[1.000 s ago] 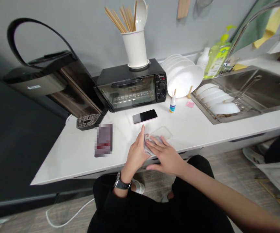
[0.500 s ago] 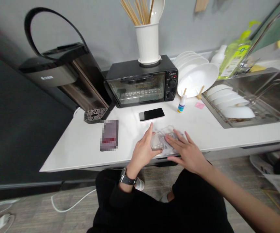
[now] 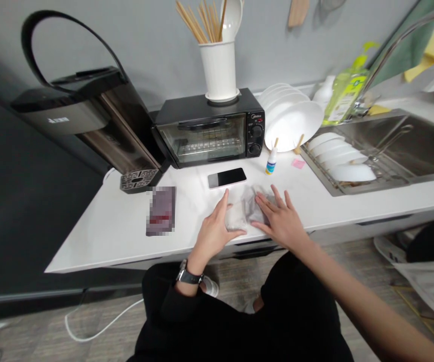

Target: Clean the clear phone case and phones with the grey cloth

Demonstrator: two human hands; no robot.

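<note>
White cup (image 3: pixel 220 68) w/ chopsticks (image 3: pixel 206 27); fingers (image 3: pixel 268 206) on plastic (image 3: pixel 236 215)

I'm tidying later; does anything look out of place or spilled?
No spill shows. A small pink slip lies loose on the white counter near the steel sink, looking stray among kitchenware. The pale translucent material at the hands is too blurred to judge.

The see-through case (image 3: pixel 236 216) looked like smooth plastic; the wrinkled grey wipe (image 3: pixel 253 209) was thin and matt, cloth or paper, I couldn't tell. The phone (image 3: pixel 227 178) had a glossy black screen. The white counter (image 3: pixel 100 236) was smooth, the plates (image 3: pixel 296 125) shiny, the sink (image 3: pixel 424 146) dull metal, the chopsticks (image 3: pixel 191 23) plain wood.
</note>
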